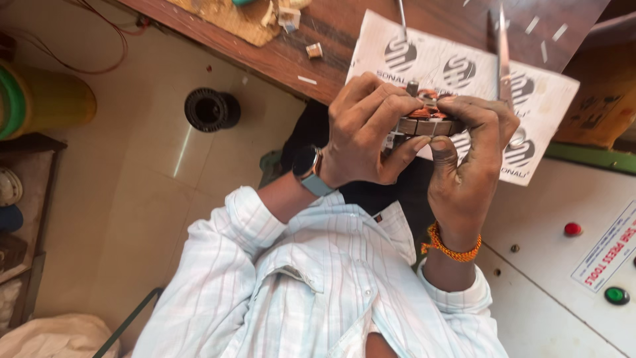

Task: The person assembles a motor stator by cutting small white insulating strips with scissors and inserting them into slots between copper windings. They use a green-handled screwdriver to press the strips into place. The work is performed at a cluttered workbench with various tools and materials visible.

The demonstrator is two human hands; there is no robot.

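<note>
Both hands pinch the round copper-wound motor core (424, 119) over the printed paper (464, 73); left hand (368, 132) wraps it, right hand (474, 159) steadies the rim; I'd keep thumbs off the windings.

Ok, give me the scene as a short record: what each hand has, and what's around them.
left hand: grips the round motor stator from its left side, fingers over the copper windings
right hand: grips the stator's right side, thumb under the rim
behind: printed white sheet on wooden bench
floor: black spool
right: white panel with red and green buttons
</note>
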